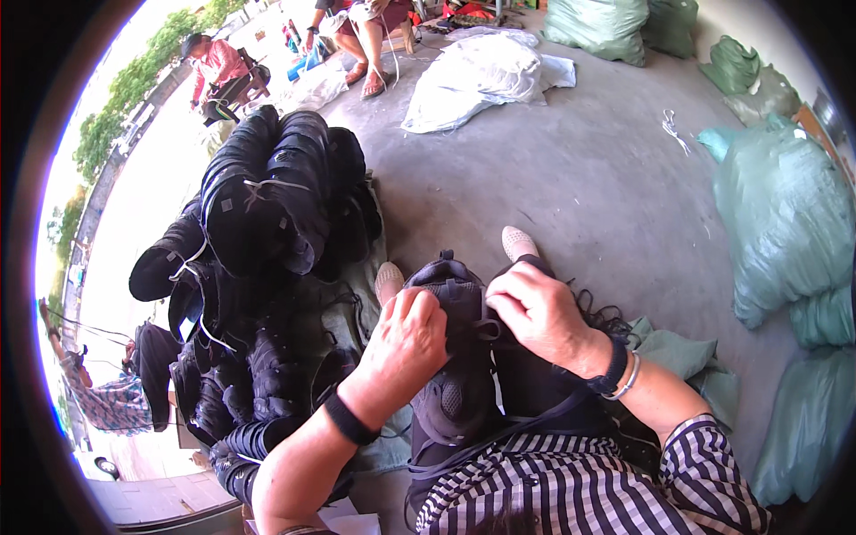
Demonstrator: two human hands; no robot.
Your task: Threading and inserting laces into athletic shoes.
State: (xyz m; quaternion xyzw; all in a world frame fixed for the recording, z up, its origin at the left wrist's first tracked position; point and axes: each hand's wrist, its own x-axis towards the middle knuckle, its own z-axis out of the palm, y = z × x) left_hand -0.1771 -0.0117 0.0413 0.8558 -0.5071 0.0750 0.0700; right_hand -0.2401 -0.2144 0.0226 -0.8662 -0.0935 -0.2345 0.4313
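Note:
A black shoe upper (439,406) with mesh panels lies on my lap, its heel end pointing away from me. My left hand (406,334) is closed at the left side of this upper, fingers curled over its edge. To its right, my right hand (538,312) is closed in a pinch, and a thin dark shoelace (489,330) loops just below its fingertips. More dark laces (604,314) hang beyond my right wrist. The fingertips of both hands are partly hidden.
Bundles of black shoe uppers (259,196) tied with white string are heaped on my left. Green sacks (785,214) line the right side. A white sack (477,76) lies ahead on the concrete floor. Two people (218,67) (370,36) sit farther off.

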